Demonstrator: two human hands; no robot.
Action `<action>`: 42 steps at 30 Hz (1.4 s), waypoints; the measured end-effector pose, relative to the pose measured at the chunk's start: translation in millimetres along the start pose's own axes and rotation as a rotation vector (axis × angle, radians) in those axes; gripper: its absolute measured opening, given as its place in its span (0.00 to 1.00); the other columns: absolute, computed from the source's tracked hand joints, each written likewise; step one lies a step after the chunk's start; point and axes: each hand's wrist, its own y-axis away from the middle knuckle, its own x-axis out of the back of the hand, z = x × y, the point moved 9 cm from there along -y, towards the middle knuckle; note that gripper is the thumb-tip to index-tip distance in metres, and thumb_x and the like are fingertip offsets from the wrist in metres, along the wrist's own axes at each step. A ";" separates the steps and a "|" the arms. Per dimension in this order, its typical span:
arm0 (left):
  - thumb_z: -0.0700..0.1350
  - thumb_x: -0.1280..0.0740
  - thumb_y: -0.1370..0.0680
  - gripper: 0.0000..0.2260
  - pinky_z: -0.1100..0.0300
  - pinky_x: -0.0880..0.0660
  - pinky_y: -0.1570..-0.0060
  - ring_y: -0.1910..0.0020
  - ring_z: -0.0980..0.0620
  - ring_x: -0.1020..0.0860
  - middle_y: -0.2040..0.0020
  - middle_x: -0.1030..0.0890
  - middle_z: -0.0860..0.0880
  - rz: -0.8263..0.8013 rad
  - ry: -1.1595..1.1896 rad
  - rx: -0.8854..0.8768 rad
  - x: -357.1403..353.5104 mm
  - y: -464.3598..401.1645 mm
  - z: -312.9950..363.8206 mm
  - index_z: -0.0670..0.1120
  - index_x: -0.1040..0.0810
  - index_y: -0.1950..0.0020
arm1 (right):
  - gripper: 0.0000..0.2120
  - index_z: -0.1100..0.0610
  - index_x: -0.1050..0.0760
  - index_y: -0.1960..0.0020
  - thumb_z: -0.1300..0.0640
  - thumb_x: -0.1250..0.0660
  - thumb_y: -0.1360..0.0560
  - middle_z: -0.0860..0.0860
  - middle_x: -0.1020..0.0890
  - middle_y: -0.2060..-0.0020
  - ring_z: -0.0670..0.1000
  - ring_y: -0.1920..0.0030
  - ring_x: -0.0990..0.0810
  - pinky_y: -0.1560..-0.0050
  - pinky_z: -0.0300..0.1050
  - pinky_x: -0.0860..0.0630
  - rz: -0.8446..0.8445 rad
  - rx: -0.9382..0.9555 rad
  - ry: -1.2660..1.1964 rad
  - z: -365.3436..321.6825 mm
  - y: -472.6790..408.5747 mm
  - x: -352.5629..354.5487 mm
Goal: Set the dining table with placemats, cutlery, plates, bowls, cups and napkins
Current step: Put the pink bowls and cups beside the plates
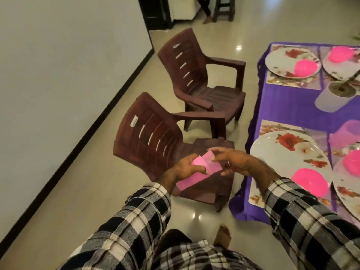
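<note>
Both hands meet over the near brown chair [155,145], left of the table [288,106] with its purple cloth. The left hand [185,168] grips a pink napkin [196,172] with curled fingers, while the right hand [231,162] pinches its far edge between thumb and forefinger, other fingers loosely spread. Flowered plates [280,151] holding pink bowls [309,182] sit on placemats at right.

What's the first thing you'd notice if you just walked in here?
Probably the bright pink napkins that both hands hold over the near brown chair, left hand and right hand. Next, the purple table on the right, with flowered plates and pink bowls.
</note>
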 end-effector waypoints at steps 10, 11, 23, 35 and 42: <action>0.58 0.23 0.33 0.21 0.47 0.19 0.47 0.46 0.45 0.18 0.44 0.18 0.50 -0.290 -0.223 -0.186 -16.2 -74.1 71.0 0.55 0.19 0.43 | 0.15 0.52 0.21 0.39 0.49 0.25 0.23 0.57 0.17 0.43 0.58 0.44 0.15 0.40 0.56 0.16 0.548 0.019 -0.283 16.0 25.8 72.0; 0.58 0.22 0.32 0.20 0.49 0.19 0.46 0.46 0.46 0.19 0.45 0.18 0.51 -0.324 -0.262 -0.225 -18.3 -80.2 77.0 0.54 0.19 0.42 | 0.17 0.54 0.21 0.39 0.48 0.24 0.24 0.57 0.16 0.43 0.59 0.44 0.15 0.40 0.57 0.16 0.568 -0.021 -0.325 23.6 30.7 69.0; 0.64 0.20 0.31 0.30 0.56 0.21 0.45 0.46 0.52 0.20 0.43 0.18 0.57 -0.746 -0.519 -0.467 -130.3 -53.9 116.0 0.56 0.20 0.32 | 0.21 0.52 0.21 0.33 0.44 0.27 0.22 0.60 0.18 0.41 0.59 0.58 0.15 0.56 0.51 0.17 0.911 -0.144 -0.613 121.8 161.8 17.2; 0.74 0.25 0.32 0.48 0.49 0.26 0.32 0.30 0.48 0.25 0.23 0.27 0.51 -0.772 -0.445 -0.499 -259.8 -31.7 179.2 0.54 0.33 0.18 | 0.26 0.44 0.21 0.36 0.37 0.23 0.30 0.51 0.20 0.42 0.55 0.44 0.20 0.41 0.52 0.21 1.754 -0.253 -0.411 203.9 352.9 65.6; 0.69 0.24 0.31 0.45 0.50 0.26 0.37 0.32 0.47 0.25 0.25 0.25 0.48 -0.666 -0.393 -0.461 -282.9 -46.6 218.4 0.49 0.31 0.19 | 0.41 0.44 0.33 0.24 0.42 0.24 0.34 0.52 0.28 0.27 0.61 0.33 0.23 0.33 0.59 0.23 1.413 -0.405 0.207 179.3 334.9 144.6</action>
